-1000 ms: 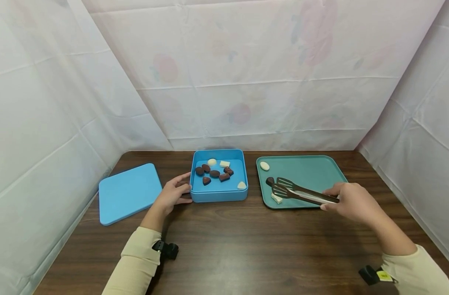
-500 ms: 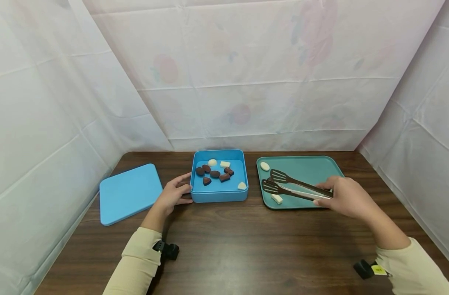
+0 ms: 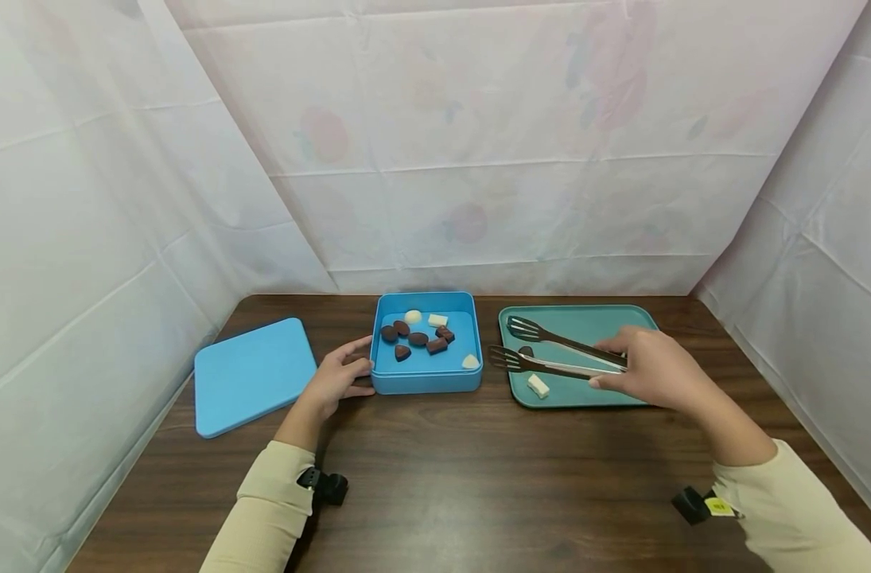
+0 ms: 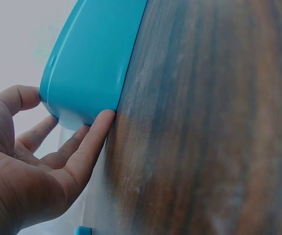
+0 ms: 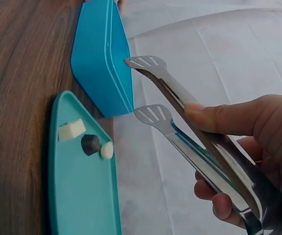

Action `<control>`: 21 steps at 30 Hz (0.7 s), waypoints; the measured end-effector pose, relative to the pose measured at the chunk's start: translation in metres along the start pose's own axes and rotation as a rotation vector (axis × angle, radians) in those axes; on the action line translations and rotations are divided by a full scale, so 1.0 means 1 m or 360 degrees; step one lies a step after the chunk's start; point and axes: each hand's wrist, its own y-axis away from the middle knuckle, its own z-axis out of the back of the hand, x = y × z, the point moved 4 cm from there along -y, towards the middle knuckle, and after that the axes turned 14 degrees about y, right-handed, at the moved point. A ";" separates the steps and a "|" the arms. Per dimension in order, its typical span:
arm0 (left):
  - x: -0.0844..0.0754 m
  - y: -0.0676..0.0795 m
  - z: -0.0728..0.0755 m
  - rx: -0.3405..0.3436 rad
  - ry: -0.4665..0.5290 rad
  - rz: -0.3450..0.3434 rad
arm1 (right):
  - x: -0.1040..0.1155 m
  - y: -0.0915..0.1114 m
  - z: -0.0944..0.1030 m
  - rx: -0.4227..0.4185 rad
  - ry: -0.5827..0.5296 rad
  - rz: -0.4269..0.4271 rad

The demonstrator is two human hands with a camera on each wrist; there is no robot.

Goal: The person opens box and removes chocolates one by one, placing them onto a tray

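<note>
My right hand (image 3: 653, 370) grips a pair of slotted tongs (image 3: 528, 363), tips spread apart with nothing between them. They hang over the left part of the green tray (image 3: 592, 317). On the tray lie a cream-white block (image 3: 538, 387), a dark chocolate (image 5: 90, 145) and a white oval piece (image 5: 107, 150); in the head view the tongs cover the oval. My left hand (image 3: 336, 374) rests its thumb and extended fingertips against the left side of the blue box (image 3: 428, 383). Inside the box are several brown chocolates (image 3: 418, 340) and a few white ones (image 3: 438, 320).
A blue lid (image 3: 254, 378) lies at an angle on the dark wooden table (image 3: 478, 477), left of the box. Behind and beside the table hangs pale patterned cloth (image 3: 435, 199). A narrow gap separates box and tray.
My right hand has moved left and slightly up with the tongs, whose arms have spread wider. Left hand, box and tray stay in place.
</note>
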 end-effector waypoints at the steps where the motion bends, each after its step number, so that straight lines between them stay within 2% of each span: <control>1: 0.000 0.000 0.000 -0.0001 0.0001 0.0002 | 0.002 -0.002 0.001 -0.0004 0.0010 0.0006; 11: -0.001 0.001 0.000 0.0011 0.0008 0.0001 | 0.017 -0.019 0.004 -0.0001 0.0043 0.0086; 16: -0.006 0.005 -0.003 0.0028 0.0023 0.0030 | 0.025 -0.029 0.004 0.0005 0.0061 0.0122; 21: -0.001 0.002 -0.001 0.0012 0.0010 0.0003 | 0.034 -0.038 0.004 0.0034 0.0069 0.0123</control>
